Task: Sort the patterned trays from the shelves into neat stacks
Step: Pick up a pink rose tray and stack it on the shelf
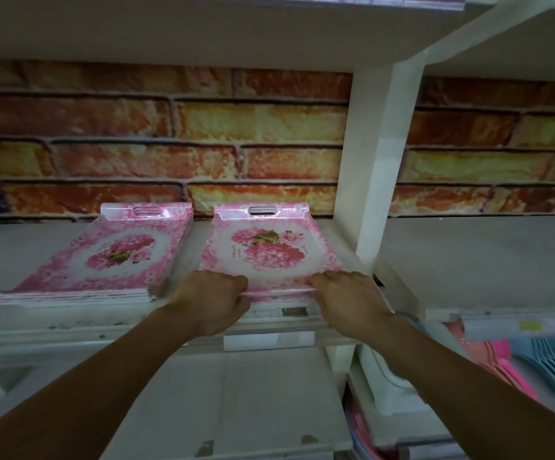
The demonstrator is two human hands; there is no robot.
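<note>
Two stacks of pink floral trays lie on a pale shelf (468,254). The left stack (110,257) holds several trays and sits slightly askew, untouched. The right stack (269,247) lies beside the white upright post. My left hand (213,300) grips the near edge of the right stack at its left corner, fingers curled over the rim. My right hand (349,300) grips the same near edge at the right corner. Both hands hide part of that edge.
A white upright post (379,167) divides the shelf just right of the held stack. A brick-pattern wall (169,127) backs the shelf. Below right, pink and blue plastic items (535,370) fill a lower shelf. Another shelf board runs overhead.
</note>
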